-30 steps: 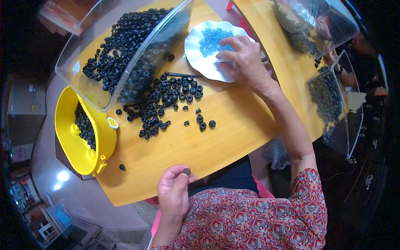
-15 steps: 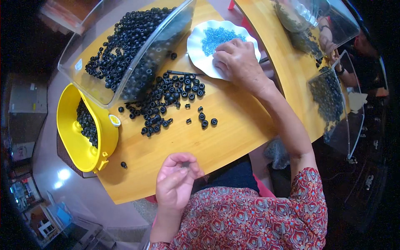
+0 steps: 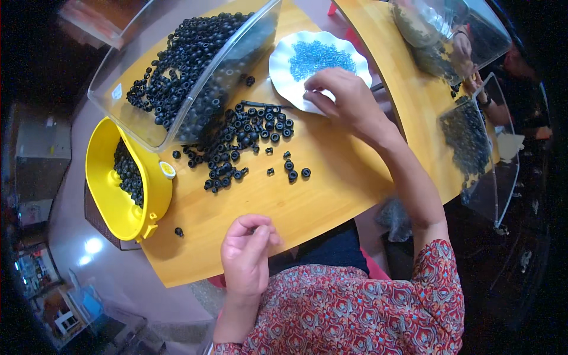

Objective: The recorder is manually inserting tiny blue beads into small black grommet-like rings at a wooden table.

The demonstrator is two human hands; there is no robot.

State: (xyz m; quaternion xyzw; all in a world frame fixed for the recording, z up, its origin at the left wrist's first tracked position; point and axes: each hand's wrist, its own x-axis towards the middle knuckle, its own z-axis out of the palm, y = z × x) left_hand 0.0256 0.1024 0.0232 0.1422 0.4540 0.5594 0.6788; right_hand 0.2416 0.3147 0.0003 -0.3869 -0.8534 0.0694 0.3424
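Observation:
My right hand [image 3: 354,105] hovers over the near edge of a white scalloped plate [image 3: 285,84]. Its thumb and fingertips are drawn together in a pinch, and whatever is between them is too small to make out. A heap of tiny clear-blue pieces [image 3: 322,58] covers the plate's far part. Close to the table's front edge, my left hand [image 3: 247,254] is closed, thumb pressed over the bent fingers. The small dark part it held a moment ago is now hidden. Several black ring-like parts [image 3: 242,136] lie loose on the table beyond it.
A clear plastic bin [image 3: 204,89] full of black parts leans at the back left. Beside it stands a yellow tub [image 3: 157,192] with more parts. One black part [image 3: 178,232] lies alone near the tub. Across a second table [image 3: 378,35], another person's hands [image 3: 464,50] are by clear bins.
My right hand has lifted slightly off the blue pieces toward the plate's near side, its fingers pinched. My left thumb has closed over the fingers, covering the small dark part.

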